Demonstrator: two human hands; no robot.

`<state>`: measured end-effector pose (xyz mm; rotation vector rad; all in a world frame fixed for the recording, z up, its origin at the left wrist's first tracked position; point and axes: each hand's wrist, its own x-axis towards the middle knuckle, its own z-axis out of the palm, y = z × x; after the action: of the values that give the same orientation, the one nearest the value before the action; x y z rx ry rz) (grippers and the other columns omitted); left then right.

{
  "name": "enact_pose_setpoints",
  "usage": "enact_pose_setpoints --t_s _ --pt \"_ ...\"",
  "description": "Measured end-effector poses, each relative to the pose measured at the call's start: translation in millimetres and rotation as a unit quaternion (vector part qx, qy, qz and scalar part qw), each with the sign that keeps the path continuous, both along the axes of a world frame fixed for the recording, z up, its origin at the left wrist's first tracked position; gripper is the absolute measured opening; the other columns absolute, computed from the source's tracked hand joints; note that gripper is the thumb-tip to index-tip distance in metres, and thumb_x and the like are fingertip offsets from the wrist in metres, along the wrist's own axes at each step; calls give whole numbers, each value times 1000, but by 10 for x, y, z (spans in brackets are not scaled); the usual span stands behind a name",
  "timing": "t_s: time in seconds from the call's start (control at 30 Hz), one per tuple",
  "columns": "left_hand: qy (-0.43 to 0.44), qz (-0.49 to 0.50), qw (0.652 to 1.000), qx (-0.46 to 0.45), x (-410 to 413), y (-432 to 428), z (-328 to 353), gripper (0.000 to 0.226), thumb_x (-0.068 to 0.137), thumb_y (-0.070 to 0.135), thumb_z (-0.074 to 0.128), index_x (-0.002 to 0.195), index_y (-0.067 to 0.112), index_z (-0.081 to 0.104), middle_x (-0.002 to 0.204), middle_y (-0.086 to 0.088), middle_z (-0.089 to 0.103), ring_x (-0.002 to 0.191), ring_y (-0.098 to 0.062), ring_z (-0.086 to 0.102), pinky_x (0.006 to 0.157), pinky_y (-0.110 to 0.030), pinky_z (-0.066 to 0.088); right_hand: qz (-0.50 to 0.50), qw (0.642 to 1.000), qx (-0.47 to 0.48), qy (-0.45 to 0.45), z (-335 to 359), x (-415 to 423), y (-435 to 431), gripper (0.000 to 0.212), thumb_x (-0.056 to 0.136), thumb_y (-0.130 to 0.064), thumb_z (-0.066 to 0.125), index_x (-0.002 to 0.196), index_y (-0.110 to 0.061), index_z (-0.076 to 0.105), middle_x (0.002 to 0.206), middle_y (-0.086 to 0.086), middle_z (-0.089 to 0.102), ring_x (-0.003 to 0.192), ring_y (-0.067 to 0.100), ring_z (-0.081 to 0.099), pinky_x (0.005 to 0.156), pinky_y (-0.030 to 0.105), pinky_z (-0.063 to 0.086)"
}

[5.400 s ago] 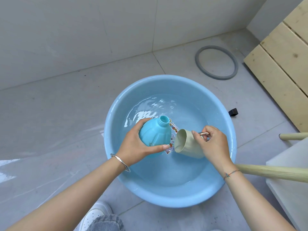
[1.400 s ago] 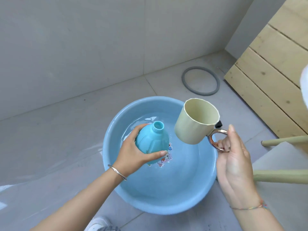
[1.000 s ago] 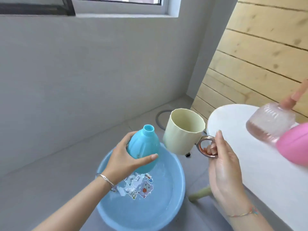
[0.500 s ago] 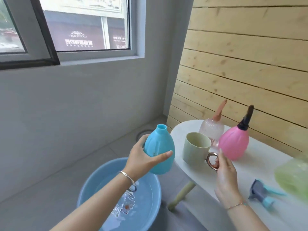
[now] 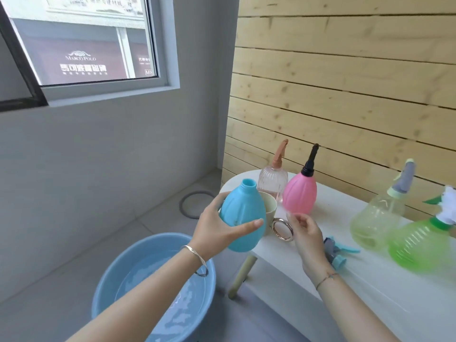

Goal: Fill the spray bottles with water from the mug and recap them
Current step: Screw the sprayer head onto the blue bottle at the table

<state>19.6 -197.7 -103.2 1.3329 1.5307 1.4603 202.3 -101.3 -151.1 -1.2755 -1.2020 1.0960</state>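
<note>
- While the left hand point(image 5: 217, 225) grips the blue spray bottle point(image 5: 243, 218) round its belly, thumb across the near face and fingers behind, the bottle hangs in the air at frame centre, just off the left end of the white table point(image 5: 370, 292).
- Bottle long axis: close to vertical, open uncapped neck toward the top of the frame, rounded base toward the bottom.
- Cream mug point(image 5: 269, 208): upright on the table, mouth up, partly hidden behind the blue bottle. Its metallic ring handle point(image 5: 283, 229) faces the lower right of the frame.
- Right hand point(image 5: 307, 233): fingers loosely bent, holding nothing, fingertips just beside the ring handle. Contact with the ring cannot be told; that area is blurred.
- Loose blue-grey spray head point(image 5: 335, 250): lying on its side on the table, just right of the right wrist.
- Capped bottles standing upright, nozzles up: clear ribbed bottle point(image 5: 272, 181) and pink bottle point(image 5: 299, 196) behind the mug; pale yellow bottle point(image 5: 377, 218) and green bottle point(image 5: 424, 243) at the right edge, both blurred.
- Blue basin point(image 5: 111, 280) with water sits on the floor at lower left, below the left forearm.
- Grey ring point(image 5: 195, 204) lies flat on the floor, left of the table.
</note>
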Motion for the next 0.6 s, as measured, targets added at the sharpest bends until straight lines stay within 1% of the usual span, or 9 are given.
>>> enact_pose_setpoints --t_s 0.07,0.1,0.13,0.17,0.2,0.3,0.47,0.53,0.6 --pt "1 -13 1000 -1 109 25 19 76 47 59 86 114 35 59 102 11 70 95 -9 68 84 -34 58 -4 997 45 -65 100 274 1 8 87 -21 67 89 -15 63 88 -3 63 88 17 56 61 21 44" --pt "1 -18 1000 -1 157 36 27 77 48 59 86 115 34 58 103 11 70 95 -9 68 83 -32 58 -4 993 59 -97 126 427 4 6 86 -19 68 88 -15 63 88 -2 63 89 18 56 55 24 46" --pt "0 -24 1000 0 217 48 38 78 47 59 85 116 33 58 103 11 70 95 -8 68 80 -29 58 -4 989 67 -130 134 593 9 6 85 -17 68 86 -14 63 89 0 63 89 19 56 50 22 46" --pt "-2 -34 999 1 304 57 55 79 47 59 85 116 33 58 103 11 70 95 -8 68 77 -25 57 -6 983 74 -169 128 785 10 7 84 -15 69 84 -14 62 90 3 63 89 21 56 53 20 46" --pt "-5 -42 999 2 388 65 68 78 47 58 84 116 34 57 103 11 69 94 -7 68 74 -22 57 -7 973 76 -219 102 960 15 9 83 -16 71 84 -14 62 91 4 63 88 23 57 61 21 44" --pt "-12 -70 997 10 630 102 67 71 48 55 85 111 37 57 100 12 69 92 -6 68 74 -22 57 4 942 27 -334 -25 1354 4 19 77 -27 77 86 -16 64 93 1 63 83 18 56 72 29 39" --pt "-9 -110 994 -8 988 171 -13 75 47 57 86 111 31 57 99 11 69 91 -6 68 75 -24 57 47 923 -19 -382 -195 1542 -22 29 73 -49 75 85 -23 69 89 -9 67 75 9 55 68 26 38" --pt "-11 -118 993 -8 1110 197 -79 75 48 57 86 112 32 58 101 10 70 93 -6 68 80 -27 57 58 916 -18 -396 -189 1487 -38 23 73 -49 74 79 -27 68 81 -13 64 68 6 50 65 27 36" --pt "-5 -121 993 -8 1220 225 -143 77 46 60 86 113 35 57 104 12 68 97 -5 66 85 -30 57 67 906 -2 -418 -177 1430 -55 20 76 -47 71 70 -29 64 74 -11 59 68 11 49 64 30 37"
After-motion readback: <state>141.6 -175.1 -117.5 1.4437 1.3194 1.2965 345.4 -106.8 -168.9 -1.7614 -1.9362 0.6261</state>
